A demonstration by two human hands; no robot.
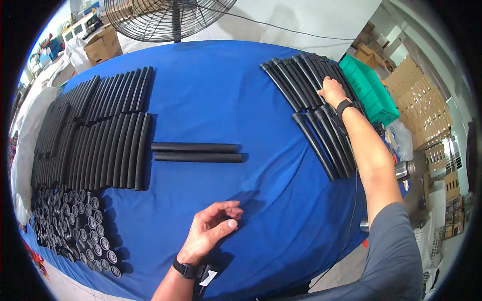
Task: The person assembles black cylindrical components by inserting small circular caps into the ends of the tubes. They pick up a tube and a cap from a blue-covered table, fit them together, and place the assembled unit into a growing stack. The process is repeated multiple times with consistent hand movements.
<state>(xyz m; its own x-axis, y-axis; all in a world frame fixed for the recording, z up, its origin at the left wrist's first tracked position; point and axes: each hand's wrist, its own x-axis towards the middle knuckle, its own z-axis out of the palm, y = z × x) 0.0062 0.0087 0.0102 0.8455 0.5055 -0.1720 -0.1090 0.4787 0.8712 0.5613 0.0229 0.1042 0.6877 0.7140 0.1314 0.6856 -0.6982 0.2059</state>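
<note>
- Flared black tubes (321, 108), the stock under the reaching hand, lie in a fanned stack at the far right edge of the blue-covered table (226, 85), their flared ends pointing toward the table's middle.
- Head view, right hand (332, 91): it rests palm-down on top of the stack, fingers extended and laid across several tubes. No single tube is pinched yet, as far as this view shows.
- Head view, left hand (211, 230): it holds nothing and hovers loosely curled above bare cloth near the near edge, thumb tip close to the fingertips.
- Two straight foam sleeves (197, 152) lie side by side and parallel at the table's centre, well apart from both hands.
- Rows of further foam sleeves (110, 145) fill the left side of the table. Short black end caps (75, 228) cluster at the near left corner.
- A green crate (369, 88) sits just beside the stack, off the right edge. A floor fan (165, 17) stands beyond the far edge.
- Judgement on technique: close the fingers around one top tube only, near its middle, and lift straight up so neighbouring tubes do not roll toward the right edge.
- Judgement on risk: the fanned stack appears loose, so a sideways drag probably disturbs the lower layer.
</note>
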